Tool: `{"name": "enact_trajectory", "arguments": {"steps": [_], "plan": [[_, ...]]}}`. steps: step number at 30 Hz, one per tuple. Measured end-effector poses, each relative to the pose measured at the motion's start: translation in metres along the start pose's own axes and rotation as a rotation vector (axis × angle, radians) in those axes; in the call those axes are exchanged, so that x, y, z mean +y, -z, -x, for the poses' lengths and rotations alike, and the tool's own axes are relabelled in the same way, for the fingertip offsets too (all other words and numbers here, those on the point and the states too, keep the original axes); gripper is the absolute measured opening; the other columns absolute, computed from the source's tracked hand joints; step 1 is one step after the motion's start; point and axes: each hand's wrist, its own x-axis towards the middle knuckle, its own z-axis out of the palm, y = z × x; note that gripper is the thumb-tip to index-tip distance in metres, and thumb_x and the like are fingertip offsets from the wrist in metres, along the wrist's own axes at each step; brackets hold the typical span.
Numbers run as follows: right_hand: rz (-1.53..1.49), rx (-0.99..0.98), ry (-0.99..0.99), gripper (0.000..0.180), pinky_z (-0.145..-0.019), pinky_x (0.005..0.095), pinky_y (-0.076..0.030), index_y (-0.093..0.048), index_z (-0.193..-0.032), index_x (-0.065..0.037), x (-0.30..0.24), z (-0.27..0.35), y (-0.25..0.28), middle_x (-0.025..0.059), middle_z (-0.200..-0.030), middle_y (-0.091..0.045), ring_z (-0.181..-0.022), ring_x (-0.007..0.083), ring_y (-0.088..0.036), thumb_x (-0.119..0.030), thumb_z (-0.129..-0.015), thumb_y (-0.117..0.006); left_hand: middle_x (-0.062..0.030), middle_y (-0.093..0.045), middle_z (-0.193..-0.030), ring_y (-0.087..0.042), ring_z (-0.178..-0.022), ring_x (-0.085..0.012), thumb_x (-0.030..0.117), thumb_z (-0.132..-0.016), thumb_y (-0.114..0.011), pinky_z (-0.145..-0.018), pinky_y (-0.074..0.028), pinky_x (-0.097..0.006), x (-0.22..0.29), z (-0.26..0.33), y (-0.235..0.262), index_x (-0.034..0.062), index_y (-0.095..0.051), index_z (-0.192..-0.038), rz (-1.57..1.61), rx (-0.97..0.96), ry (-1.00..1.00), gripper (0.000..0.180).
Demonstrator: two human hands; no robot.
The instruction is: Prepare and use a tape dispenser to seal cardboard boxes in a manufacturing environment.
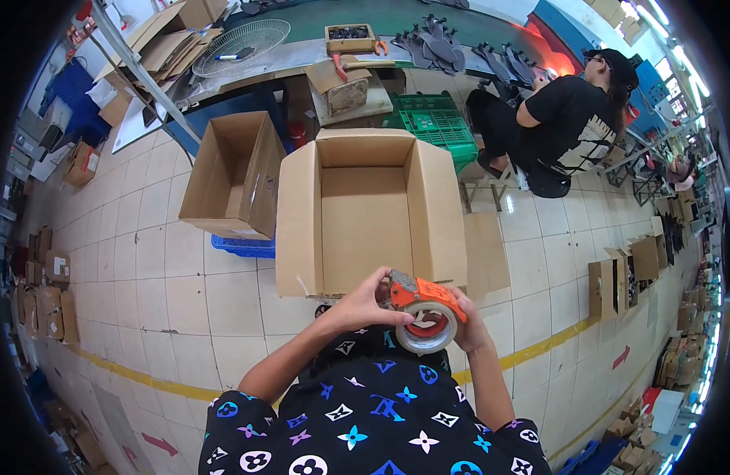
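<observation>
Close to my body, both hands hold an orange tape dispenser (pixel 435 292) with a roll of clear packing tape (pixel 425 346) on it. My left hand (pixel 366 305) grips its grey front end, thumb across the roll's near side. Round the orange handle on the other side, my right hand (pixel 471 326) is closed. Just beyond the dispenser stands a large cardboard box (pixel 297 229). Its flaps are spread outward and its inside shows nothing but bare cardboard.
A second open carton (pixel 214 186) rests on a blue crate (pixel 245 246) to the left. Green crates (pixel 436 121) stand behind the box. At the right, a person in black (pixel 575 115) sits by the workbench (pixel 302 70), which holds dark flat parts (pixel 435 47) and a hammer (pixel 365 65).
</observation>
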Motion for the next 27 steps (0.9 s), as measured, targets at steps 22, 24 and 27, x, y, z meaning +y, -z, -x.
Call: {"name": "enact_trajectory", "arguments": {"steps": [22, 24, 27], "plan": [[-0.088, 0.202, -0.039, 0.078, -0.102, 0.0362, -0.045, -0.028, -0.143, -0.002, -0.005, 0.013, -0.034, 0.0137, -0.128, -0.055, -0.121, 0.0222, -0.054, -0.006, -0.082, -0.075, -0.0171, -0.063, -0.118, -0.062, -0.109, -0.0216, 0.018, -0.072, -0.087, -0.098, -0.047, -0.033, -0.004, -0.005, 0.014, -0.0044, -0.039, -0.137, 0.171, -0.045, 0.137, 0.084], [-0.251, 0.2, -0.096, 0.076, -0.106, 0.0383, -0.042, -0.031, -0.143, -0.004, 0.004, 0.016, -0.035, 0.0126, -0.132, -0.053, -0.125, 0.0226, -0.051, -0.006, -0.082, -0.075, -0.0172, -0.062, -0.12, -0.062, -0.109, -0.0209, 0.013, -0.072, -0.087, -0.098, -0.048, -0.033, -0.012, -0.003, 0.013, -0.0048, -0.04, -0.136, 0.203, 0.004, 0.132, 0.081], [-0.279, 0.157, 0.013, 0.074, -0.106, 0.0409, -0.043, -0.034, -0.143, -0.006, 0.021, 0.018, -0.039, 0.0108, -0.137, -0.051, -0.126, 0.0237, -0.052, -0.013, -0.081, -0.076, -0.0167, -0.061, -0.121, -0.062, -0.109, -0.021, 0.013, -0.072, -0.087, -0.099, -0.048, -0.034, -0.012, -0.006, 0.012, -0.0045, -0.04, -0.135, 0.237, 0.07, 0.127, 0.081]]}}
